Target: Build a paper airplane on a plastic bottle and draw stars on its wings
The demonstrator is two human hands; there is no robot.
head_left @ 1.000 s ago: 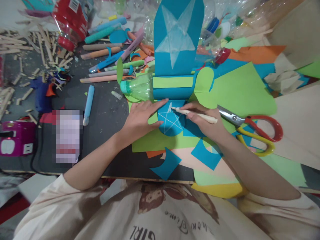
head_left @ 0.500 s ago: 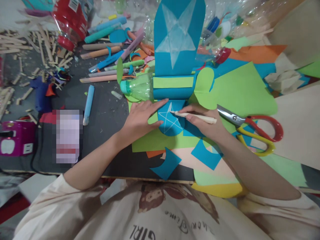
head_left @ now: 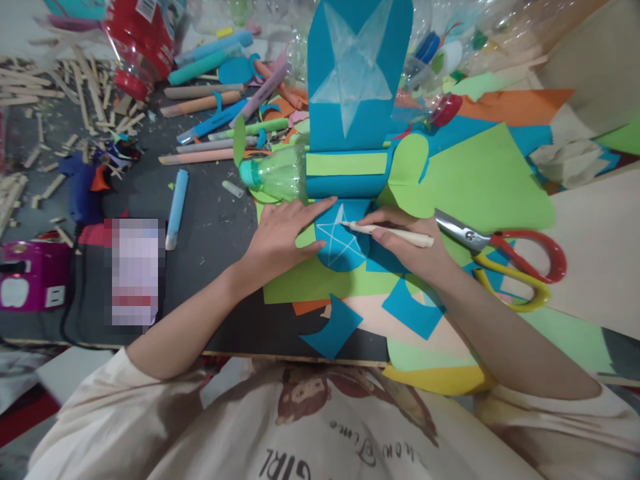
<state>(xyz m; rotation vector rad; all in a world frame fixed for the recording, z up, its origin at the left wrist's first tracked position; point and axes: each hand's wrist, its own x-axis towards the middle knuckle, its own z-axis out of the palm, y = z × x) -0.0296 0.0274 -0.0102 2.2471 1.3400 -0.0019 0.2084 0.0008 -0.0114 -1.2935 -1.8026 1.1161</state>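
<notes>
My right hand (head_left: 419,260) grips a white marker (head_left: 407,235), its tip on the upper point of a white star outline drawn on a rounded blue paper flap (head_left: 357,212). With fingers and thumb spread, my left hand (head_left: 283,233) lies along the flap's left side, index fingertip and thumb touching it. Above the flap, a green plastic bottle (head_left: 280,173) lies on its side, wrapped in blue paper with a light green strip (head_left: 347,164). Another blue flap (head_left: 320,123) extends beyond the bottle, bearing a large star filled in white.
Scissors (head_left: 475,239) with red and yellow handles lie right of my right hand. Blue scraps (head_left: 334,328) sit near the table edge. At left are a blue marker (head_left: 177,210), a phone (head_left: 135,273), a glue gun (head_left: 83,190) and a purple box (head_left: 35,277). Several markers (head_left: 205,103) lie behind.
</notes>
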